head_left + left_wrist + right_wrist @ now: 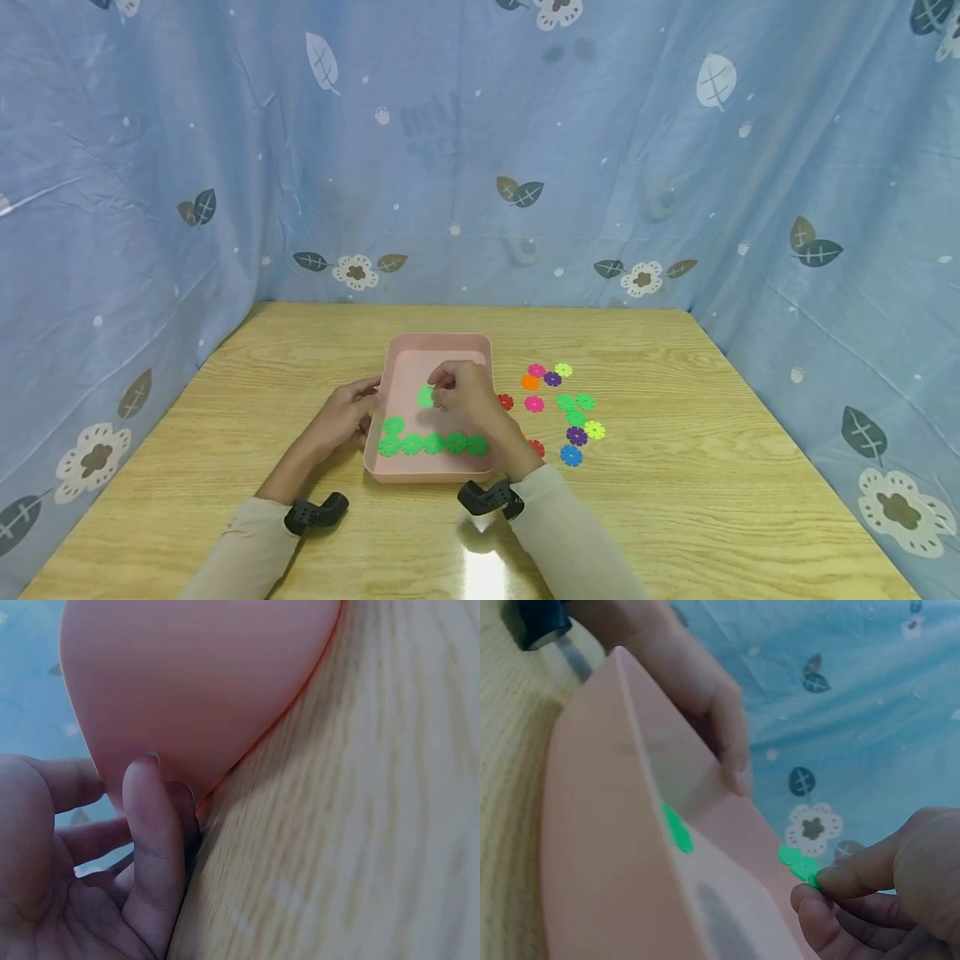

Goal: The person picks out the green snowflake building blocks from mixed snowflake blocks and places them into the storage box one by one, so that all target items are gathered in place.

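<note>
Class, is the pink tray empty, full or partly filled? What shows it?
Partly filled: green notched discs lie toward the near end of the pink tray; bare floor shows beyond.

My head feed shows the left hand (pixel 347 417) touching a pink tray (pixel 426 478); the right hand (pixel 469 395) pinching a green notched disc (pixel 425 397) over it; six green discs (pixel 433 443) inside; multicoloured discs (pixel 575 418) to its right.

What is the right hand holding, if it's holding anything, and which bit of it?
The right hand is holding a green flower-shaped piece, pinched by its edge in the fingers.
</note>
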A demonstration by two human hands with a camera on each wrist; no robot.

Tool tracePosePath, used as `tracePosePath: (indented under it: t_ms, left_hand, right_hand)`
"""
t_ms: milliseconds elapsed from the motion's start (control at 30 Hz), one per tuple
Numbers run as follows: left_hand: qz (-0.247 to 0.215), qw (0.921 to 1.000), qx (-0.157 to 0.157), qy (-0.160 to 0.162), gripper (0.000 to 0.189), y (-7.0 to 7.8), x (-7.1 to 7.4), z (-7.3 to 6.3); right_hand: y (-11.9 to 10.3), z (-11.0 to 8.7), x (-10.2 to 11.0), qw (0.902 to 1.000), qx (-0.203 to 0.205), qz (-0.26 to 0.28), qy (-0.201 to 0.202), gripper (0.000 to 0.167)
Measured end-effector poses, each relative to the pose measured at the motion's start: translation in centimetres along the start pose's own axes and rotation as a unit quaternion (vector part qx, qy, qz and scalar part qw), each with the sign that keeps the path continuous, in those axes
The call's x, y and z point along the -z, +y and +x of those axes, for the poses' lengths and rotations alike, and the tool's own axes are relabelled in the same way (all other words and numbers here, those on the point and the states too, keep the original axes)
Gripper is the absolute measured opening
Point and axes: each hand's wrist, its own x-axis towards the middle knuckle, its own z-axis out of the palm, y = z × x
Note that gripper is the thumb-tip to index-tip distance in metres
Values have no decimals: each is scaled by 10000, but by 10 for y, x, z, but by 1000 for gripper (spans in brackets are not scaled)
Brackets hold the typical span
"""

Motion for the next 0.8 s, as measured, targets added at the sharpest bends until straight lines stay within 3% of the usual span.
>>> tracePosePath:
  t_ms: [333, 800]
  left_hand:
    - [68, 10000, 14, 28, 55, -1, 0, 0]
    - [64, 10000, 24, 41, 56, -1, 2, 1]
  right_hand:
    - [2, 0, -17, 9959, -141, -894, -31, 12]
    - [7, 0, -26, 9945, -204, -993, -266, 11]
